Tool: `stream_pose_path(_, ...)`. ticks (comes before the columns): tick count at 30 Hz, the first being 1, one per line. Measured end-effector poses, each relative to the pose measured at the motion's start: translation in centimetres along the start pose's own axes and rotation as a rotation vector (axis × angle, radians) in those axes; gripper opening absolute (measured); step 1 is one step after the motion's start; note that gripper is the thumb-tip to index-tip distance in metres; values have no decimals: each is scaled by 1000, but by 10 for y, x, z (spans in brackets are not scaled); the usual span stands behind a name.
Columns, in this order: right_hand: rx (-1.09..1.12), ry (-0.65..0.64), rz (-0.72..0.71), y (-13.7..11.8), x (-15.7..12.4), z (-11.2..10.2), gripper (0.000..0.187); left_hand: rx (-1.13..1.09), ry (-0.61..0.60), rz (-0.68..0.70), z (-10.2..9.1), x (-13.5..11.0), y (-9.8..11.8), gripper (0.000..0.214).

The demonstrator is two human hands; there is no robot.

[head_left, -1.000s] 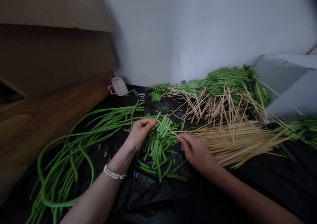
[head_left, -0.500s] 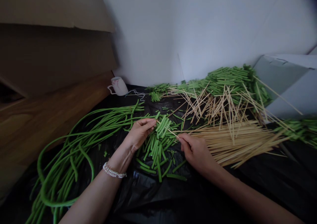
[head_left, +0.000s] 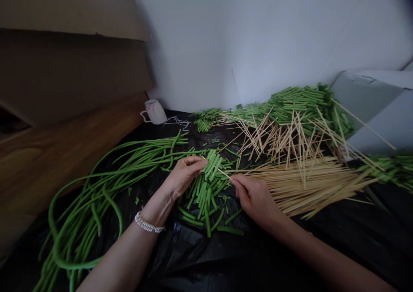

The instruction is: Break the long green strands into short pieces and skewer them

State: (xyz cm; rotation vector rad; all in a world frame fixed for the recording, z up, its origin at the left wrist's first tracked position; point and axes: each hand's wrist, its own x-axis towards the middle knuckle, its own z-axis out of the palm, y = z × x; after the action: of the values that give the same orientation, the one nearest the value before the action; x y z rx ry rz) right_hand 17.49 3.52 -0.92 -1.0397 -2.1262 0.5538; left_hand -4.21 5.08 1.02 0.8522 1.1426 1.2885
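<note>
My right hand (head_left: 256, 195) is closed in a pinch on the lower end of a thin bamboo skewer (head_left: 225, 173), held at a slant. Several cut long bean pieces (head_left: 212, 165) sit side by side on the skewer, which runs crosswise through them. At the upper left end of this row, the thumb and fingers of my left hand (head_left: 187, 171) pinch at the outermost bean piece; the fingertips partly cover it. Loose cut bean pieces (head_left: 206, 199) lie in a heap just below. A beaded bracelet (head_left: 148, 223) circles my left wrist.
Whole long beans (head_left: 87, 210) spread over the left of the black plastic sheet (head_left: 190, 266). Bare skewers (head_left: 300, 186) lie at right, with a pile of skewered beans (head_left: 297, 102) behind. A white mug (head_left: 155, 112) stands near the wall (head_left: 200, 47). Boxes flank both sides.
My left fingertips have shifted slightly right along the skewer, up against the row of bean pieces. My right hand has hardly moved and keeps its grip.
</note>
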Motion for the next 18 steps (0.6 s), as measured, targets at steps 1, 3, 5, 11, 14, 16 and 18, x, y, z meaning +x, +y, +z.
stream_pose_path(1, 3, 4, -1, -1, 0, -1, 24, 1, 1, 9, 0, 0, 0, 23)
stream_pose_path(3, 13, 6, -3, -2, 1, -1, 24, 11, 17, 31, 2, -2, 0, 24)
stream_pose_path(5, 21, 2, -1, -3, 2, -2, 24, 37, 27, 45, 4, -3, 0, 26)
stream_pose_path(11, 19, 29, 28, -1, 5, -6, 23, 285, 21, 179, 2, -2, 0, 31)
stream_pose_path(14, 37, 92, 58, 3, 8, -10, 22, 550, 38, 275, -5, 1, 1, 35)
stream_pose_path(16, 47, 122, 69, 5, 9, -13, 22, 781, 86, 363, -10, 2, 0, 31)
stream_pose_path(18, 54, 126, 66, 6, 10, -13, 22, 960, 124, 453, -13, 2, -2, 27)
